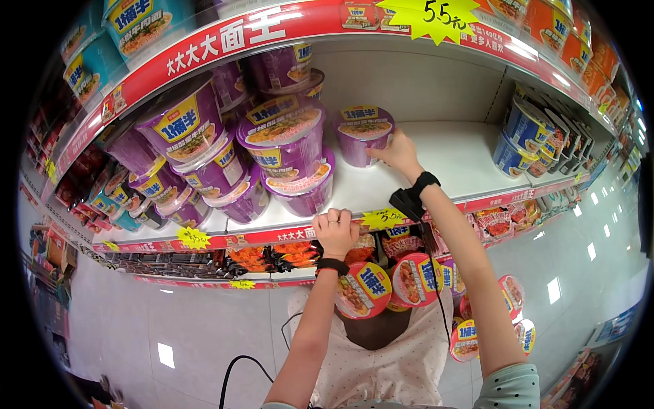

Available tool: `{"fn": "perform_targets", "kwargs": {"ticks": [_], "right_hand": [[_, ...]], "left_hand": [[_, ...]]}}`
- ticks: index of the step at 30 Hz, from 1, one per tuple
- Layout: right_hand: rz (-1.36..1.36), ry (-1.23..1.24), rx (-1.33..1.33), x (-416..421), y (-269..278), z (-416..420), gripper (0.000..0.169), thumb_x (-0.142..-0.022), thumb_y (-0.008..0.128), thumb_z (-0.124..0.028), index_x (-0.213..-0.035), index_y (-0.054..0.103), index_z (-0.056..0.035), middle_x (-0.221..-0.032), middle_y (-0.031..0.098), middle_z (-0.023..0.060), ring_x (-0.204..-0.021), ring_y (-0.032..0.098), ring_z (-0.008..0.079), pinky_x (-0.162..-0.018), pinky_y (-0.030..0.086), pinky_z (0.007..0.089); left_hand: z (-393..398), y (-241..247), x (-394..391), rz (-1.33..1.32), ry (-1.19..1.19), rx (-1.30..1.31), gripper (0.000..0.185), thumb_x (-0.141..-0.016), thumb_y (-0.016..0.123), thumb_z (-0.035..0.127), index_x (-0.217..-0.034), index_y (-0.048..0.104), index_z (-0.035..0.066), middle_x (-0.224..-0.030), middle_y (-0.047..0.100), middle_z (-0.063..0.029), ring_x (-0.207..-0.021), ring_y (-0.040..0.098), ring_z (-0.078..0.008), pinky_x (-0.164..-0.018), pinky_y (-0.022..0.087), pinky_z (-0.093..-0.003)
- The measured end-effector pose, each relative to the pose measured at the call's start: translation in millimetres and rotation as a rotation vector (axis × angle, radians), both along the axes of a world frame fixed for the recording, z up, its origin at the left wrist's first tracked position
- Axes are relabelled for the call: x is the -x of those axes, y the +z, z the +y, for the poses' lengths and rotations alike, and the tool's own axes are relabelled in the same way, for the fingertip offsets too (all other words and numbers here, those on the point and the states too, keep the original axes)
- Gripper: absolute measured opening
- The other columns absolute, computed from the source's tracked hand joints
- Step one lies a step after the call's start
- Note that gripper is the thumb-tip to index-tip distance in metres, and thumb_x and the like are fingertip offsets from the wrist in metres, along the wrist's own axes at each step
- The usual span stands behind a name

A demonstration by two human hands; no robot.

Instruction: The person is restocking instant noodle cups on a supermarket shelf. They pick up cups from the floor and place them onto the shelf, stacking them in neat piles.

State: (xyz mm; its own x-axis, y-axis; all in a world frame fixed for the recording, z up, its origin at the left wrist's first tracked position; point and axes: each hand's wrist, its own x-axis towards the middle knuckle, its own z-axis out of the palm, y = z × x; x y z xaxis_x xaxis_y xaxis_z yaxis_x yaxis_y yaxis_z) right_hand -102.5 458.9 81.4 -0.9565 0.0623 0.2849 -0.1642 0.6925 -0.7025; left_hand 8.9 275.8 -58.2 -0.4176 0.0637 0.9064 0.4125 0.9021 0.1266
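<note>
My right hand (401, 153) is around the side of a purple instant-noodle bowl (364, 145), which is upright on the white shelf (434, 176). To its left, purple noodle bowls of the same kind stand in stacks, with the nearest stacked bowl (281, 138) just beside it. My left hand (335, 232) has its fingers curled over the shelf's front edge (291, 234), below that stack. A ring is on one finger. Both wrists wear black bands, and a small black device (407, 203) with a cable hangs at the right one.
Blue noodle bowls (526, 125) stand at the shelf's right end. Bagged noodles (296, 253) fill the lower shelf. Red-lidded bowls (364, 290) are low by my knees, others (465, 340) beside my right leg. A red-fronted upper shelf (306, 28) overhangs. Black cable (240, 360) loops at lower left.
</note>
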Motion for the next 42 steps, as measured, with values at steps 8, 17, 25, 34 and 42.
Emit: {"fn": "perform_targets", "kwargs": {"ticks": [8,17,25,34,42], "right_hand": [[-0.022,-0.011,-0.077,32.5,-4.2,3.1,0.079,-0.057,0.085,-0.034,-0.119,0.056,0.0044,-0.108,0.063,0.0236,-0.082,0.070,0.0297,-0.077,0.056,0.0376],[0.107,-0.113,-0.428,42.7,1.4,-33.7,0.086,-0.059,0.083,-0.041,-0.136,0.050,-0.0206,-0.148,0.024,0.0295,-0.105,0.062,0.0416,-0.087,0.054,0.0449],[0.154,-0.097,-0.435,64.8,-11.1,-29.4,0.085,-0.071,0.076,-0.029,-0.143,0.033,-0.0119,-0.146,0.015,0.0389,-0.093,0.064,0.0494,-0.086,0.055,0.0445],[0.397,0.219,-0.323,-28.2,57.5,-46.1,0.082,-0.076,0.073,-0.029,-0.139,0.030,0.0026,-0.142,0.027,0.0329,-0.132,0.032,0.0476,-0.103,0.036,0.0541],[0.604,0.634,-0.080,-102.2,121.8,-117.7,0.075,-0.079,0.073,-0.019,-0.139,0.034,0.0024,-0.136,0.040,0.0256,-0.132,0.038,0.0388,-0.106,0.037,0.0406]], "left_hand": [[0.2,-1.9,0.4,-0.008,-0.007,-0.010,0.015,-0.070,0.059,0.021,-0.082,0.057,0.013,-0.081,0.047,-0.0064,-0.077,0.046,-0.0272,-0.081,0.036,-0.0427],[-3.1,-2.6,0.6,-0.004,0.001,0.003,0.013,-0.071,0.059,0.022,-0.081,0.058,0.015,-0.080,0.048,-0.0053,-0.077,0.046,-0.0264,-0.080,0.036,-0.0417],[3.7,0.1,2.7,0.022,-0.019,0.006,0.013,-0.071,0.059,0.021,-0.082,0.058,0.015,-0.080,0.049,-0.0047,-0.075,0.046,-0.0260,-0.078,0.036,-0.0415],[-1.6,0.1,-2.3,-0.025,-0.023,0.001,0.016,-0.070,0.059,0.021,-0.084,0.058,0.014,-0.083,0.050,-0.0057,-0.077,0.046,-0.0268,-0.079,0.036,-0.0423],[1.3,14.1,-10.2,-0.089,-0.060,-0.048,0.019,-0.070,0.061,0.019,-0.085,0.054,0.009,-0.084,0.046,-0.0085,-0.080,0.046,-0.0281,-0.079,0.037,-0.0426]]}}
